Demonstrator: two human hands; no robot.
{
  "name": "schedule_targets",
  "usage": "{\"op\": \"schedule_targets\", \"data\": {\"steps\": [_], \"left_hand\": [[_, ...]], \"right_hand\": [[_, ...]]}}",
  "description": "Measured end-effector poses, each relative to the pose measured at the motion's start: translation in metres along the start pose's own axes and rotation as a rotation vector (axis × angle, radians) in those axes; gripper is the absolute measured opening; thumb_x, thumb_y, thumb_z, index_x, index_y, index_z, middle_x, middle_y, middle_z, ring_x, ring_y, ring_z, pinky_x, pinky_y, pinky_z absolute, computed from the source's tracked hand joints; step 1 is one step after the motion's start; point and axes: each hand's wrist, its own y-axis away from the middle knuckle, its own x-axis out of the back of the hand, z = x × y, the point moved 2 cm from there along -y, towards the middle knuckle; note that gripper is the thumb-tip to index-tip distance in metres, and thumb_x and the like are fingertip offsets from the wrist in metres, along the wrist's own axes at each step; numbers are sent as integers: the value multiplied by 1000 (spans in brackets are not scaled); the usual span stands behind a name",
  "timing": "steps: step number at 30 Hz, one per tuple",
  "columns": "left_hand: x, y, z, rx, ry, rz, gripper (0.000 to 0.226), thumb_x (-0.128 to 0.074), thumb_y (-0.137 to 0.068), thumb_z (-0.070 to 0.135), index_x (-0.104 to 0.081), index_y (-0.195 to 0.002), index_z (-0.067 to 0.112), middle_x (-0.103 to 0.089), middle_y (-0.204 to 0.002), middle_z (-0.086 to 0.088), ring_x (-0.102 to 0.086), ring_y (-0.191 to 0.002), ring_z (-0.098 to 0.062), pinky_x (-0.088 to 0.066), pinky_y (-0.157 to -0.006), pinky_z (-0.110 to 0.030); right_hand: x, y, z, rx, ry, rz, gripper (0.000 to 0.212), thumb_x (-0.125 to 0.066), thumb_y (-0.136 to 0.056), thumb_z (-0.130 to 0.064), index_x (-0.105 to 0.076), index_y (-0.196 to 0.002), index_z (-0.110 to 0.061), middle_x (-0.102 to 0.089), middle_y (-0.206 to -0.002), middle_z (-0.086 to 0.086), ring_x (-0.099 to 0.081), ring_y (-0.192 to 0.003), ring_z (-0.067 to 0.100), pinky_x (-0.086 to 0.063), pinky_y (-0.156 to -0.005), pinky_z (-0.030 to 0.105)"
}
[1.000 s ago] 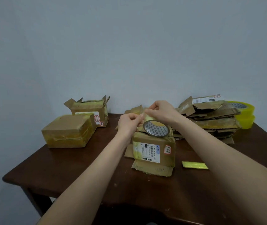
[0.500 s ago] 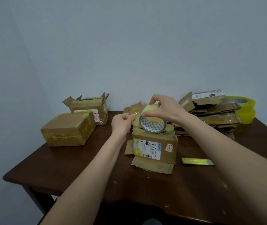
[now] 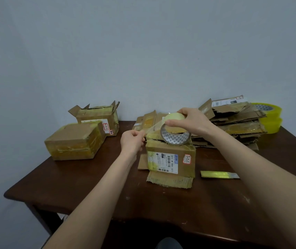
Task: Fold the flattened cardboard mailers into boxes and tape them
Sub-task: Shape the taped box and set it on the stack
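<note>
Right hand (image 3: 192, 121) grips tape roll (image 3: 175, 138) over box (image 3: 170, 159).

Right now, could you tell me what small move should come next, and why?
Probably lower the stretched tape strip onto the box top: the left hand pinches its free end, and the right hand holds the roll over the box.

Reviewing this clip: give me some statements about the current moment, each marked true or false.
1. The right hand grips the tape roll over the labelled box. True.
2. The left hand rests flat on the table. False: it pinches the tape's pulled-out end.
3. Spare tape rolls sit beside the flattened mailers. True.
4. The front-left box has open flaps. False: it is taped shut.
</note>
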Motion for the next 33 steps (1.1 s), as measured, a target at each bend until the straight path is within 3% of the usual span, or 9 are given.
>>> {"op": "schedule_targets", "data": {"steps": [5,10,13,15,17,20,22,24,33], "left_hand": [[-5,0,-2,-19,-89,46,32,-57,-92,20,-58,-61,10,-55,-57,-1,-46,-48,-14,-36,-43,-22],[1,-4,-14,-9,-227,19,35,-57,-94,26,-55,-61,13,-58,-68,-1,-51,-57,-17,-43,-54,-28],[-1,-4,-19,-1,-499,-94,16,-55,-94,32,-58,-96,16,-57,-103,-5,-61,-87,-27,-52,-80,-37],[4,-3,-14,-126,-599,-29,34,-53,-95,23,-51,-129,18,-44,-130,-8,-57,-110,-28,-45,-92,-32],[8,3,-2,-326,-453,36,42,-49,-96,13,-47,-137,15,-44,-140,-5,-49,-124,-22,-38,-100,-28],[-8,16,8,-406,-467,-224,73,-61,-85,47,-33,-147,20,-33,-152,2,-28,-141,-18,-28,-115,-41],[-20,22,4,-333,-536,-334,104,-67,-68,67,-22,-151,23,-22,-157,0,-20,-144,-19,-25,-116,-46],[-27,25,0,-273,-517,-379,112,-76,-67,57,-15,-152,17,-17,-158,-3,-19,-145,-20,-22,-116,-38],[3,5,0,-348,-657,-377,135,-71,-37,79,-24,-149,20,-52,-139,-5,-49,-127,-21,-41,-106,-40]], "right_hand": [[-3,10,8,-4,-218,9,57,-74,-77,-48,-61,-124,-19,-65,-114,0,-61,-101,15,-50,-79,26],[-12,8,-7,37,-148,31,58,-75,-77,-46,-58,-126,-18,-59,-113,-3,-57,-105,16,-50,-90,35],[-15,6,-8,41,-117,38,58,-72,-79,-48,-58,-126,-19,-60,-116,-1,-57,-107,18,-50,-92,38],[-15,6,-4,43,-129,33,59,-69,-81,-50,-55,-130,-20,-61,-122,0,-57,-110,19,-49,-92,36],[-15,7,0,51,-135,27,63,-63,-86,-51,-48,-139,-20,-56,-133,1,-53,-118,19,-46,-96,34],[-16,12,5,39,-214,31,65,-53,-93,-51,-35,-149,-21,-42,-149,2,-42,-132,19,-36,-104,32],[-19,17,11,-7,-314,26,63,-50,-95,-50,-32,-150,-25,-35,-153,1,-36,-136,19,-34,-99,29],[-24,23,16,-73,-457,35,61,-50,-95,-50,-31,-149,-29,-30,-155,0,-34,-138,18,-33,-96,29],[-45,26,15,-125,-739,46,50,-63,-92,-35,-47,-136,-18,-58,-127,4,-60,-104,11,-47,-71,19]]}}
